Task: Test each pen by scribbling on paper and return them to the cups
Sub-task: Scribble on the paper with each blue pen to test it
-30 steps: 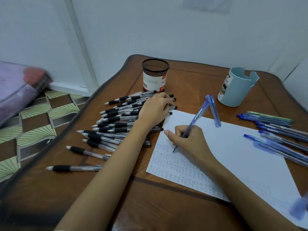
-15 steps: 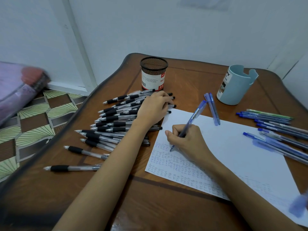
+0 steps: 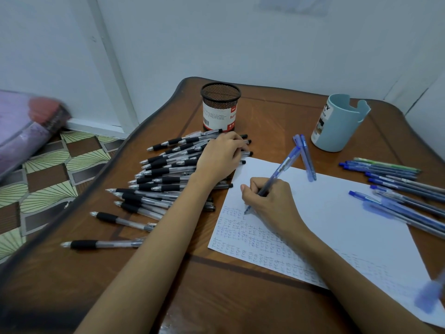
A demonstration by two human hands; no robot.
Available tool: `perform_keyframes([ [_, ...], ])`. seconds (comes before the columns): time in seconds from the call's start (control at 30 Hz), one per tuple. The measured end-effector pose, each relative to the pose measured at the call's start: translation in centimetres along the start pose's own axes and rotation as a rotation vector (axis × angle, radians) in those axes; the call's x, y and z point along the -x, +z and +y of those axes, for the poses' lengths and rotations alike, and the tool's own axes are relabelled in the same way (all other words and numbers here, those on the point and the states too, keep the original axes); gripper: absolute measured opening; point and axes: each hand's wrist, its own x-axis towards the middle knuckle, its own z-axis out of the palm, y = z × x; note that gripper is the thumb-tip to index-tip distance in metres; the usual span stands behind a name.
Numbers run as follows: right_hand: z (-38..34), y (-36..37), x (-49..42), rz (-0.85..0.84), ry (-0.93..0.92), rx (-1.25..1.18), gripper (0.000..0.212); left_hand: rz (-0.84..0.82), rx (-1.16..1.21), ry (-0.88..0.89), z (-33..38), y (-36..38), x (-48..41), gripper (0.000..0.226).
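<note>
Barely shifting since a second ago, the right hand point(image 3: 272, 206) is pinching the seemingly light, stiff blue plastic pen point(image 3: 281, 168) low on its barrel, scribbling on the white paper sheet point(image 3: 337, 213), while the left hand point(image 3: 219, 157) is lying on black-gripped pens point(image 3: 159, 179), grasp unclear.

Dim, cool, flat light with a bluish cast; soft shadows on the bench point(image 3: 272, 116), the paper point(image 3: 337, 213) the brightest patch. The wide lens bows the bench rim. The pink bundle point(image 3: 29, 126) at left and a blue shape point(image 3: 431, 295) lower right are smeared.
</note>
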Motion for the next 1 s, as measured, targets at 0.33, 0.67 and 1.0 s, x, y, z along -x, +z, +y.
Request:
perform_keyframes([
  [0.33, 0.0, 0.1, 0.1, 0.019, -0.013, 0.039, 0.044, 0.005, -0.002, 0.003, 0.1, -0.2, 0.0, 0.029],
  [0.67, -0.1, 0.1, 0.1, 0.020, 0.000, 0.045, 0.044, -0.001, -0.001, -0.005, 0.0, -0.2, 0.0, 0.029],
  [1.0, -1.0, -3.7, -1.5, -0.056, 0.434, -0.474, 0.054, 0.008, 0.001, 0.014, -0.1, 0.1, 0.0, 0.028],
])
